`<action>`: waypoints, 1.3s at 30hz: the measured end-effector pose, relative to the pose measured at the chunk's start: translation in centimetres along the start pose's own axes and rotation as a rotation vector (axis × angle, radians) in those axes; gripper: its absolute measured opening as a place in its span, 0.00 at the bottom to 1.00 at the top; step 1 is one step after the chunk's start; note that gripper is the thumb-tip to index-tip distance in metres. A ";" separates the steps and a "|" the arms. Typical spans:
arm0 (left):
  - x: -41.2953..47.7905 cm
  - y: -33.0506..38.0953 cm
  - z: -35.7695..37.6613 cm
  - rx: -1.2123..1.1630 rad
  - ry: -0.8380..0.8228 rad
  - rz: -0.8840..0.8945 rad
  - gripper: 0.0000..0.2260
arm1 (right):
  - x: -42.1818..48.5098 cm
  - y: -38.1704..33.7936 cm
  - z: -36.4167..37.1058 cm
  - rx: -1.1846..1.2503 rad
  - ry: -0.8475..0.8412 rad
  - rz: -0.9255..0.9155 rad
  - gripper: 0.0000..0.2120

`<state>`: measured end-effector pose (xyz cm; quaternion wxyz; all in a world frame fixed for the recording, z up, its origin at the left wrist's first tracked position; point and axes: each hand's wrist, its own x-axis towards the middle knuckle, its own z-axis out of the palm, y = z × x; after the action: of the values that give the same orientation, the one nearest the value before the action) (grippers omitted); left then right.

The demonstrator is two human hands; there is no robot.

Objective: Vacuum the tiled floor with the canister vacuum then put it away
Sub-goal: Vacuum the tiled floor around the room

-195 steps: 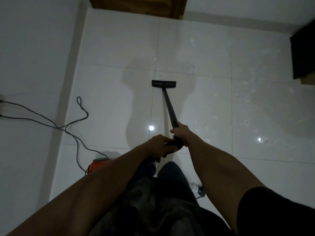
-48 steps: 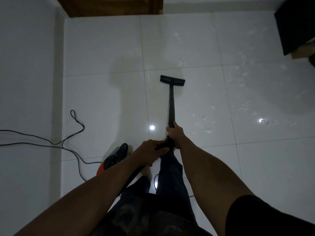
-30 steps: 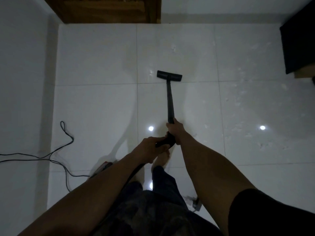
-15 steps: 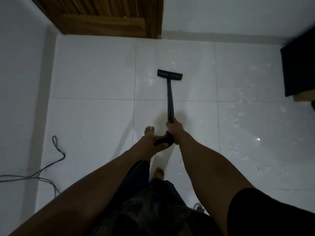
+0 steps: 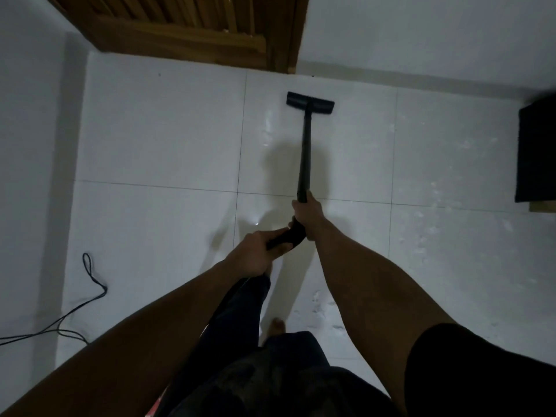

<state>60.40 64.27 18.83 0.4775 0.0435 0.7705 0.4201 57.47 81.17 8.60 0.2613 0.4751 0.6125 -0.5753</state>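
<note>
The black vacuum wand (image 5: 304, 155) runs forward from my hands to a flat black floor head (image 5: 310, 102), which rests on the white tiled floor (image 5: 156, 139) close to the far wall. My right hand (image 5: 307, 216) grips the wand's lower end. My left hand (image 5: 255, 254) holds the curved handle just behind it. Only a sliver of red from the canister (image 5: 155, 409) shows at the bottom edge, behind my legs. Pale specks of debris (image 5: 433, 230) lie scattered over the tiles to the right.
A wooden slatted door (image 5: 192, 28) stands in the far wall, left of the floor head. A black power cord (image 5: 90, 284) loops along the left wall. A dark cabinet (image 5: 535, 152) sits at the right edge. My bare feet stand below my hands.
I have stepped forward and pushed the floor head up the tiles toward the far wall and door. The canister and much of the cord have slipped behind me. Both hands keep their grip.
</note>
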 end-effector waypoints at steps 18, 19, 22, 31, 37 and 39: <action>7.3 6.7 -3.8 0.049 0.087 0.092 0.21 | 4.7 -10.9 -3.1 -0.171 0.056 -0.122 0.20; 6.9 6.5 -3.6 0.057 0.082 0.086 0.21 | 4.3 -10.4 -2.9 -0.184 0.064 -0.121 0.21; 4.9 5.4 -2.4 0.092 0.058 0.074 0.20 | 2.6 -7.3 -2.6 -0.177 0.076 -0.122 0.23; -5.8 0.1 6.2 0.219 -0.056 0.070 0.21 | -6.6 7.1 -3.9 -0.097 0.070 -0.131 0.22; -12.4 -7.5 15.3 0.310 -0.043 -0.068 0.30 | -13.2 18.8 -4.8 -0.059 0.089 -0.155 0.25; -15.0 -10.5 18.3 0.311 -0.024 -0.042 0.40 | -15.9 22.6 -5.0 -0.042 0.097 -0.161 0.28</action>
<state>86.09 61.56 18.56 0.4829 0.1059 0.8212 0.2850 85.12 78.91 13.01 0.1943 0.4460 0.6724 -0.5578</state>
